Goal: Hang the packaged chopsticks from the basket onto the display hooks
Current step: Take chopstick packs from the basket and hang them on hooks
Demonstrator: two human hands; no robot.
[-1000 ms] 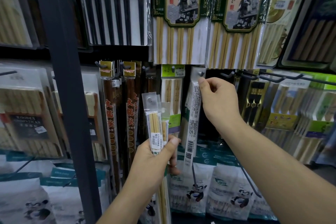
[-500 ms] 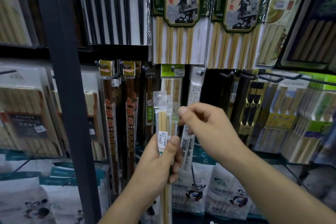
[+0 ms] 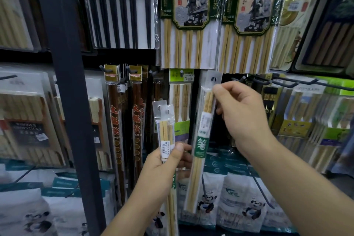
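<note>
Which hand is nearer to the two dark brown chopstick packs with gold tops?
Left. The left hand grips spare packs just right of the dark brown packs and low; the right hand pinches a green-label pack farther right, higher.

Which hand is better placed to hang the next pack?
Right. The right hand pinches one pack just under its hang hole, level with the hooks. The left hand grips the spare packs lower down.

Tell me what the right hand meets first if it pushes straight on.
Likely the green-topped hanging pack or the slot beside it: the right hand holds a green-labelled pack whose tab covers that spot. Any hook there is hidden, and depth is unclear.
</note>
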